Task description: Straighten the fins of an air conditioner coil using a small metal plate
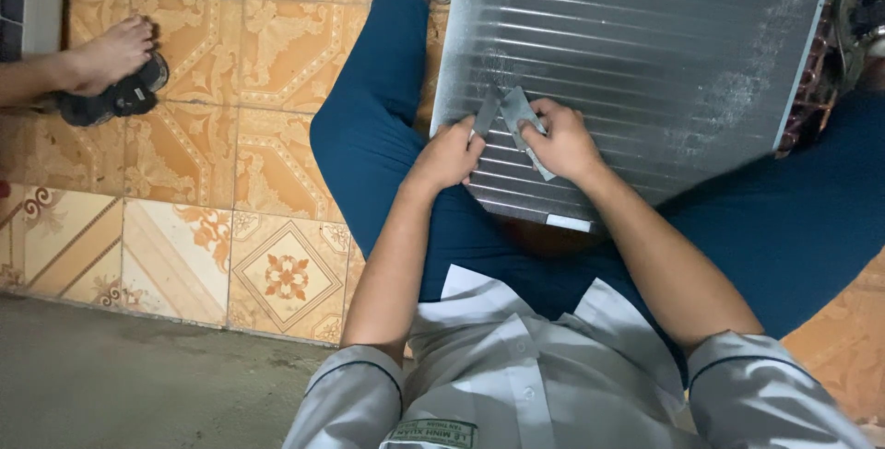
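A large finned metal radiator panel (636,53) lies across my lap, over my blue trousers. My left hand (449,156) rests on the panel's near left corner and pinches a thin grey metal blade (486,114). My right hand (560,143) sits right beside it on the fins and grips a folded grey strip (522,119) that runs under the fingers toward the panel's near edge. The two hands almost touch, and their fingers are curled closed around these pieces.
Orange patterned floor tiles (230,62) spread to the left, meeting a grey concrete strip (120,375) at the near left. Another person's bare foot on a black sandal (115,89) is at the far left. Copper tube bends (816,89) line the panel's right edge.
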